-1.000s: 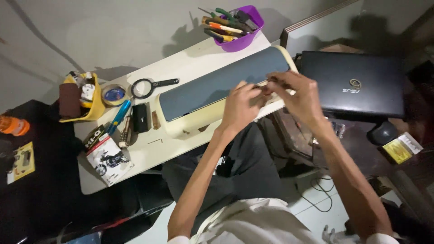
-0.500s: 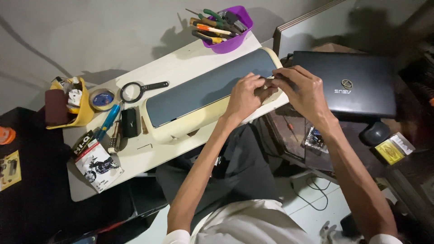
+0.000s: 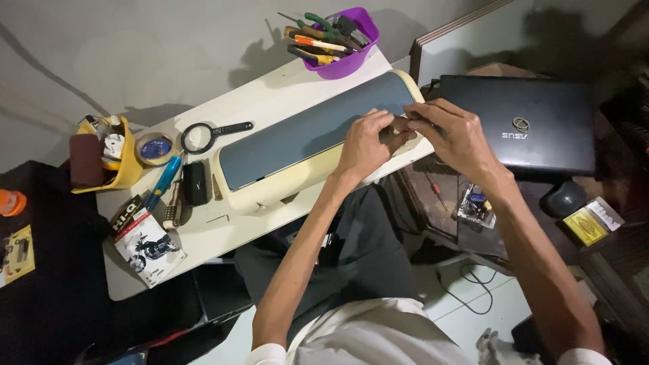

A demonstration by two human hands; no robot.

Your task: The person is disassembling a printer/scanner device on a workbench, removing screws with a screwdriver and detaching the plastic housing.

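1. One long cream device with a grey-blue top panel (image 3: 304, 138) lies diagonally across the white worktop (image 3: 270, 101), its right end at the worktop's right edge.
2. Left hand (image 3: 365, 145) rests on the device's right end, fingers curled against the casing.
3. Right hand (image 3: 456, 135) meets it at the same end, fingertips pinched on a small part there; what they grip cannot be told.
4. Magnifying glass (image 3: 203, 135), tape roll (image 3: 155, 147), blue pen (image 3: 164, 182) and a small black block (image 3: 196, 182) lie left of the device.
5. Purple tub of screwdrivers (image 3: 341, 40) stands at the far edge; yellow tray (image 3: 118, 162) sits at the left end.
6. Closed black laptop (image 3: 520, 122) lies to the right, off the worktop.
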